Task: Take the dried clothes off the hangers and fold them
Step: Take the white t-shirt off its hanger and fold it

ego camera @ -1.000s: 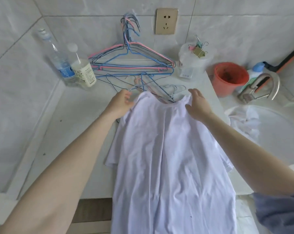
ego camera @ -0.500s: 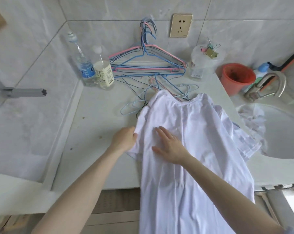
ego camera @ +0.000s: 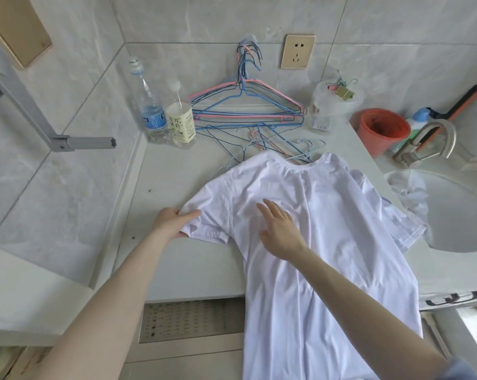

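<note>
white t-shirt (ego camera: 327, 215) flat on surface (ego camera: 177, 174), collar twd wall, hem off front edge; left hand (ego camera: 171, 222) fingers pinch sleeve, right hand (ego camera: 279, 229) fingers straight, pressing chest.

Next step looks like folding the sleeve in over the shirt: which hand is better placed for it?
Left. The left hand pinches the hem of the short sleeve of the white T-shirt; the right hand lies flat on its chest, probably steadying the cloth.

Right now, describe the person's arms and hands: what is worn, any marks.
Both forearms are bare. The left hand and right hand show no glove, ring or watch. A blue-grey fabric sleeve covers the right upper arm at the picture's lower right corner; the left arm shows no sleeve.
</note>
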